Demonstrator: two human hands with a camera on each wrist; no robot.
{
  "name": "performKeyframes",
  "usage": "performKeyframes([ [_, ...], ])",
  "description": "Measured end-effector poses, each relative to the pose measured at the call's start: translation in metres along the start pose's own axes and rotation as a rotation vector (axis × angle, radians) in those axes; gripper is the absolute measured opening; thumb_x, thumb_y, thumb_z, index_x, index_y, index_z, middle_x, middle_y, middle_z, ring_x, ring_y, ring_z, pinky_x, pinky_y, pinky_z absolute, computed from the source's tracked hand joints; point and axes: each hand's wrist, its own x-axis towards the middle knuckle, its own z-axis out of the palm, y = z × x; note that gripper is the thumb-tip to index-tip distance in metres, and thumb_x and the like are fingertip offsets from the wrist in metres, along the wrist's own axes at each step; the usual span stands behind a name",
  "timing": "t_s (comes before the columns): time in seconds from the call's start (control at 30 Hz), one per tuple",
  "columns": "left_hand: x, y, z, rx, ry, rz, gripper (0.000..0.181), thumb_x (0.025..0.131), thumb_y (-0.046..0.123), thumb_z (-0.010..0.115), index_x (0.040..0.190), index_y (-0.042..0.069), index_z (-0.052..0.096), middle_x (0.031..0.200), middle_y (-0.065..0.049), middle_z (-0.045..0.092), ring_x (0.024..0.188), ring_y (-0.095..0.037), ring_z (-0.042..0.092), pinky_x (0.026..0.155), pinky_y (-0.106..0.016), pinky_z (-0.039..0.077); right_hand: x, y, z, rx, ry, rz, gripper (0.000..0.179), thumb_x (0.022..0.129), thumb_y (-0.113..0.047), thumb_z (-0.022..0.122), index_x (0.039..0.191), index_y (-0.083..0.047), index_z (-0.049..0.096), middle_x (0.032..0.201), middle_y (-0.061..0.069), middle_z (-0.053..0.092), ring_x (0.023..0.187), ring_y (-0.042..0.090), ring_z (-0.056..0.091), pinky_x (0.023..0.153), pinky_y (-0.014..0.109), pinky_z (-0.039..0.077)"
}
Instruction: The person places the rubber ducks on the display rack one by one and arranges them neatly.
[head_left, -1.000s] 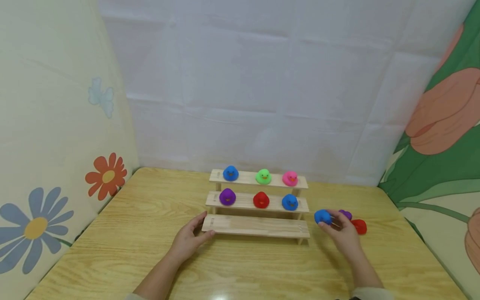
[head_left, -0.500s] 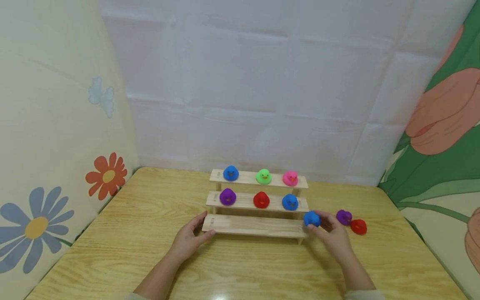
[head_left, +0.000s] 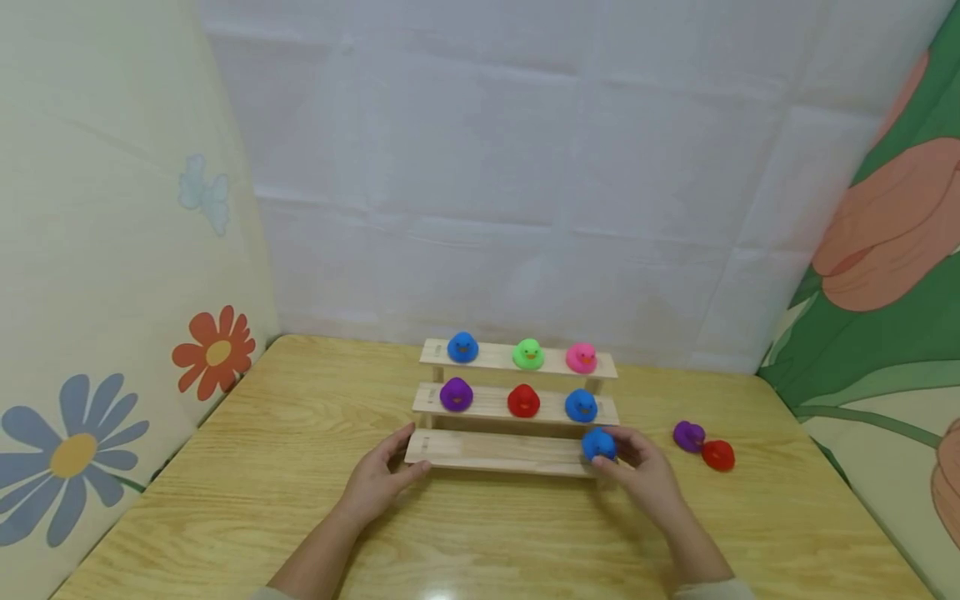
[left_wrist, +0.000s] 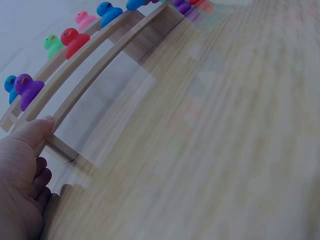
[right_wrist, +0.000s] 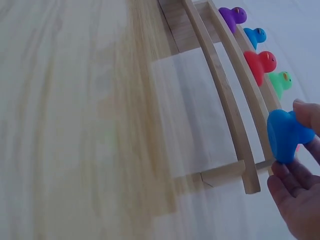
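My right hand (head_left: 645, 475) pinches a blue rubber duck (head_left: 597, 444) between thumb and fingers at the right end of the bottom step of a three-step wooden display stand (head_left: 495, 450). In the right wrist view this blue duck (right_wrist: 284, 135) is tilted, its base facing the camera. My left hand (head_left: 378, 475) grips the left end of the bottom step; the left wrist view shows the thumb on the board. On the middle step sit a purple duck (head_left: 456, 394), a red duck (head_left: 523, 401) and another blue duck (head_left: 581, 406).
The top step holds a blue duck (head_left: 462, 347), a green duck (head_left: 528, 354) and a pink duck (head_left: 581, 357). Right of the stand, a purple duck (head_left: 688, 436) and a red duck (head_left: 718, 455) lie on the wooden table (head_left: 510, 542). A white cloth (head_left: 480, 167) hangs behind.
My right hand has carried the blue duck leftward from beside the stand to the right end of the bottom step, uncovering the purple duck on the table. My left hand stays put.
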Motion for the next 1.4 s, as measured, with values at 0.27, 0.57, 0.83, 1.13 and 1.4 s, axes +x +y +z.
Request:
performKeyframes([
  [0.27,0.0,0.001,0.0,0.007,0.004,-0.004,0.076,0.088,0.025,0.073,0.149,-0.001,0.035,0.148,-0.023,0.045,0.141,-0.039,0.038,0.12,-0.051,0.024,0.0,-0.005,0.014,0.023,-0.029,-0.009,0.043,0.084,-0.01,0.077,0.123,-0.003,0.063,0.125,0.015,0.064,0.117,0.027,0.06,0.103,0.037,0.051],
  [0.57,-0.002,0.001,0.0,0.011,0.004,-0.001,0.075,0.088,0.024,0.073,0.148,-0.002,0.036,0.147,-0.024,0.046,0.14,-0.039,0.04,0.12,-0.052,0.025,0.002,-0.01,0.037,0.037,-0.073,-0.02,0.041,0.08,-0.008,0.079,0.119,-0.005,0.065,0.118,0.012,0.067,0.112,0.027,0.063,0.1,0.04,0.053],
  [0.83,-0.001,0.001,0.0,0.004,0.007,-0.006,0.076,0.088,0.024,0.073,0.149,-0.001,0.036,0.148,-0.023,0.046,0.141,-0.039,0.039,0.121,-0.051,0.024,0.004,-0.016,0.055,0.048,-0.115,-0.034,0.039,0.079,-0.008,0.08,0.116,-0.006,0.066,0.115,0.009,0.068,0.109,0.025,0.063,0.1,0.043,0.053],
  [1.13,-0.001,0.001,0.0,0.008,0.009,0.0,0.076,0.088,0.025,0.073,0.149,-0.001,0.036,0.147,-0.023,0.046,0.14,-0.039,0.04,0.12,-0.052,0.025,0.006,-0.025,0.075,0.065,-0.187,-0.025,0.041,0.083,-0.014,0.079,0.121,-0.008,0.064,0.121,0.01,0.066,0.113,0.027,0.062,0.102,0.046,0.051],
  [1.4,-0.003,0.003,-0.001,0.013,0.008,0.016,0.075,0.089,0.024,0.073,0.148,-0.003,0.036,0.146,-0.024,0.048,0.139,-0.039,0.042,0.12,-0.052,0.026,0.01,-0.031,0.091,0.071,-0.264,-0.065,0.043,0.083,-0.018,0.079,0.122,-0.008,0.064,0.123,0.012,0.065,0.114,0.028,0.061,0.102,0.045,0.051],
])
